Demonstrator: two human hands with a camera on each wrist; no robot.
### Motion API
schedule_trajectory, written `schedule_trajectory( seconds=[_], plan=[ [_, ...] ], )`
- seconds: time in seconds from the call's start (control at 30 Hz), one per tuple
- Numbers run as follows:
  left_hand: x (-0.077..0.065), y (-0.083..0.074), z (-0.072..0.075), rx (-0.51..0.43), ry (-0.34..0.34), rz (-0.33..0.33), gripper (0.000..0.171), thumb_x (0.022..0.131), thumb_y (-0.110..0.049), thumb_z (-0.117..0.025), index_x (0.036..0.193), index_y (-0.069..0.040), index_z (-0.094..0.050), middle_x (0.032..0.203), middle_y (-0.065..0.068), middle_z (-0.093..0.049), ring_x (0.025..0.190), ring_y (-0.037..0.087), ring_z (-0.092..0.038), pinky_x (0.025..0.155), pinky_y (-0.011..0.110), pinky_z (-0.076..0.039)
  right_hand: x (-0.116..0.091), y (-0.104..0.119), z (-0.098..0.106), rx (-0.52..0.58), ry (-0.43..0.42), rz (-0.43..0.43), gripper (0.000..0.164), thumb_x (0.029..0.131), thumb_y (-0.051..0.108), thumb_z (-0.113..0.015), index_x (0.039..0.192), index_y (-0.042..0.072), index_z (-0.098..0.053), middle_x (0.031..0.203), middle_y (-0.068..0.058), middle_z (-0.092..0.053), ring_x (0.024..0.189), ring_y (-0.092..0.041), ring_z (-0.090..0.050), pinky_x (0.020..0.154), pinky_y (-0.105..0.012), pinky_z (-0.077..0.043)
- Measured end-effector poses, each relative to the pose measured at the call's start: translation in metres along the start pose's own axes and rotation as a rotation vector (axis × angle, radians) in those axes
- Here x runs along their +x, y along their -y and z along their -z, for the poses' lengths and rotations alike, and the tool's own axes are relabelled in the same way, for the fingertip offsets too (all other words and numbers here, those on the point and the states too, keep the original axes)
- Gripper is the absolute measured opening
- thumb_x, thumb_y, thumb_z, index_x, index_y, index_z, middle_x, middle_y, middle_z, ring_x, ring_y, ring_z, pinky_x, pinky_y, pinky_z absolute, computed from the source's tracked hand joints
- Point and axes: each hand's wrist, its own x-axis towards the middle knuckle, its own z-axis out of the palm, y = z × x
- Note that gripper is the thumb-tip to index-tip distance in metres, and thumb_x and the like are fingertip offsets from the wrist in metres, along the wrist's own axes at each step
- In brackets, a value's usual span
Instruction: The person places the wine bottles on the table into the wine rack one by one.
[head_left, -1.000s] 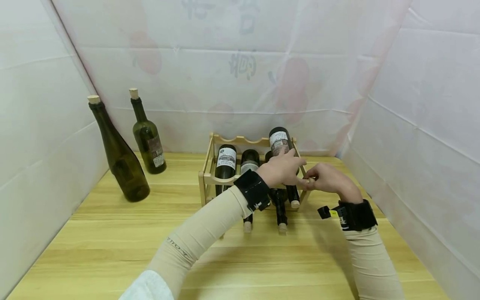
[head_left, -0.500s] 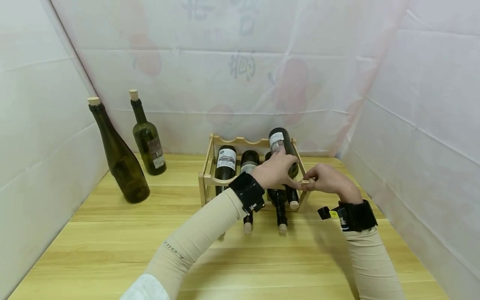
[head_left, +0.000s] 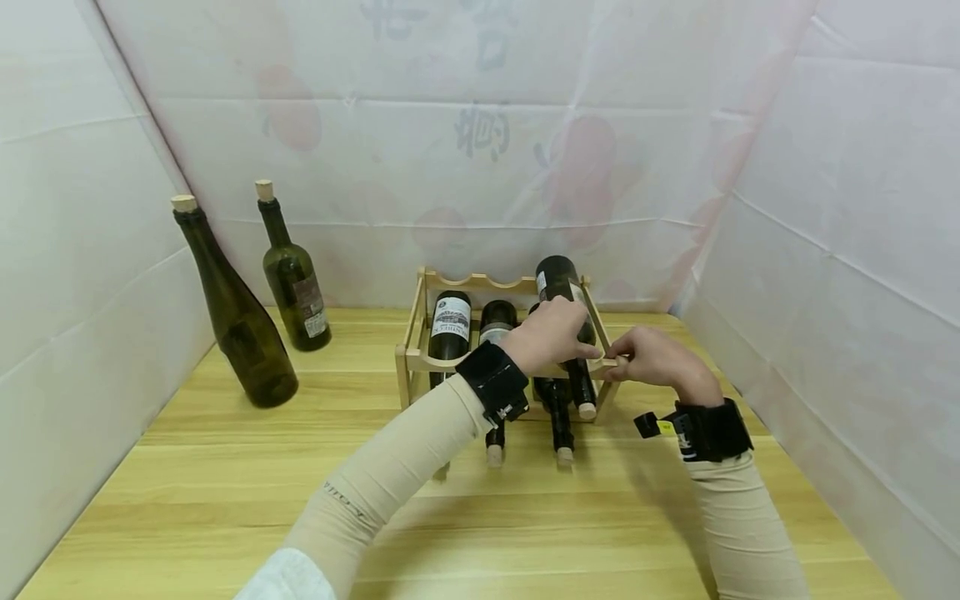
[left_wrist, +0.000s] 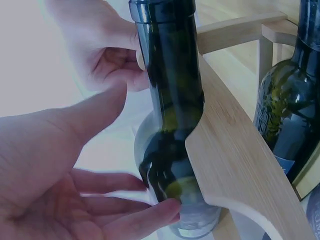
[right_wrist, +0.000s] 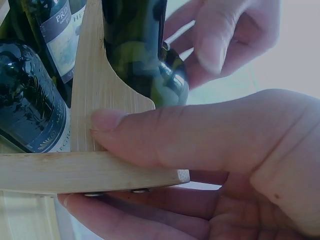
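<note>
A dark green wine bottle [head_left: 557, 273] lies neck-forward in the top right slot of a wooden wine rack [head_left: 437, 364]. My left hand [head_left: 553, 333] lies over this bottle. In the left wrist view its fingertips [left_wrist: 167, 209] touch the bottle's body, while the thumb stands apart from the neck. My right hand [head_left: 656, 360] pinches the rack's front right corner. The right wrist view shows its thumb [right_wrist: 165, 132] on top of the wood and the fingers beneath. More bottles lie in the rack, among them a labelled bottle [head_left: 451, 321] at left.
Two corked green bottles stand at the back left of the wooden table [head_left: 225, 492]: a taller bottle [head_left: 247, 333] and a shorter bottle [head_left: 296, 292]. Corked necks poke out from the rack's front. White sheets [head_left: 360, 167] wall in the table behind and at both sides.
The top right bottle has turned about its length, its white label shifting leftward out of sight. My left hand has moved slightly left over it. My right hand stays at the rack corner.
</note>
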Motion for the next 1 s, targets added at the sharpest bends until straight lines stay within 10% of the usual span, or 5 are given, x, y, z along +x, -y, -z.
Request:
schedule_trajectory(
  seconds=[0.3, 0.57, 1.0],
  plan=[
    [0.007, -0.001, -0.005, 0.11, -0.009, 0.059, 0.053, 0.086, -0.045, -0.065, 0.131, -0.017, -0.058, 0.131, 0.01, -0.055, 0.092, 0.019, -0.062, 0.067, 0.025, -0.052, 0.002, 0.0, -0.004, -0.021, -0.006, 0.007, 0.007, 0.082, 0.018, -0.074, 0.087, 0.014, -0.075, 0.08, 0.003, -0.068, 0.066, -0.012, -0.055, 0.062, -0.033, -0.047],
    [0.008, 0.011, 0.0, -0.025, -0.073, 0.005, 0.033, 0.08, -0.034, -0.075, 0.1, -0.01, -0.065, 0.088, -0.001, -0.06, 0.07, 0.009, -0.054, 0.06, 0.023, -0.042, 0.004, 0.002, -0.001, -0.009, -0.004, -0.002, 0.007, 0.081, 0.016, -0.074, 0.087, 0.012, -0.075, 0.079, 0.003, -0.068, 0.065, -0.013, -0.053, 0.06, -0.033, -0.046],
    [0.005, 0.013, 0.003, -0.01, -0.08, 0.014, 0.035, 0.078, -0.033, -0.077, 0.096, -0.008, -0.06, 0.08, -0.001, -0.053, 0.072, 0.014, -0.05, 0.064, 0.026, -0.041, 0.0, 0.002, -0.001, -0.004, -0.012, -0.021, 0.013, 0.082, 0.022, -0.074, 0.09, 0.012, -0.075, 0.085, 0.002, -0.069, 0.073, -0.013, -0.058, 0.066, -0.037, -0.05]
  ],
)
